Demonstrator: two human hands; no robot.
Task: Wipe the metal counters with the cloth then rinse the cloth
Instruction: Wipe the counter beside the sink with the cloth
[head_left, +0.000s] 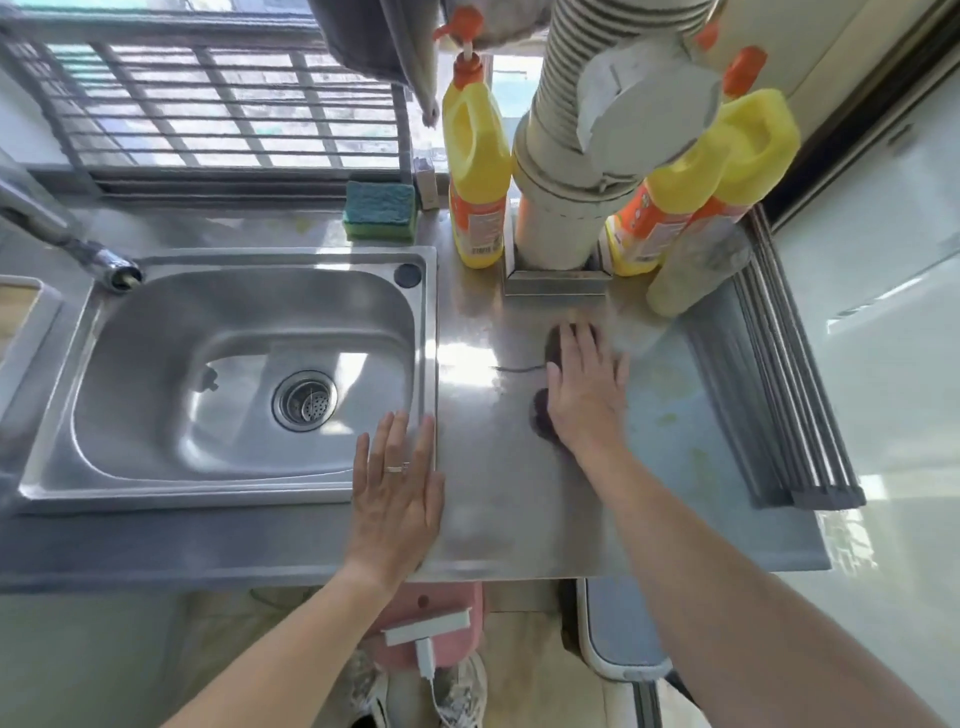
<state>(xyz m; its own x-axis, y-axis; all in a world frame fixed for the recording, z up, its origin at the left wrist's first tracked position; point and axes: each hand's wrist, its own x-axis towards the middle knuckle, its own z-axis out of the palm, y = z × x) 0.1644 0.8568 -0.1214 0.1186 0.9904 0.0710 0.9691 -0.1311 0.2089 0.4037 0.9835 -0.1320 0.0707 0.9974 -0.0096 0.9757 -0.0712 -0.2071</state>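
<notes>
Two hands are down: my right hand (584, 387) presses flat, fingers straight, on the dark cloth (544, 421) lying on the metal counter (493, 499) right of the sink (234, 364). My left hand (397, 480) rests open at the sink's right rim. I judge even pressure and overlapping strokes toward the sink work best, keeping short of the yellow bottles (475, 171).

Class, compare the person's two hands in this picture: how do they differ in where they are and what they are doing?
The right hand presses flat on the dark cloth on the metal counter; the left hand rests on the sink edge with nothing under it. The left hand wears a ring; the right shows none. Both lie flat, fingers straight.
</notes>
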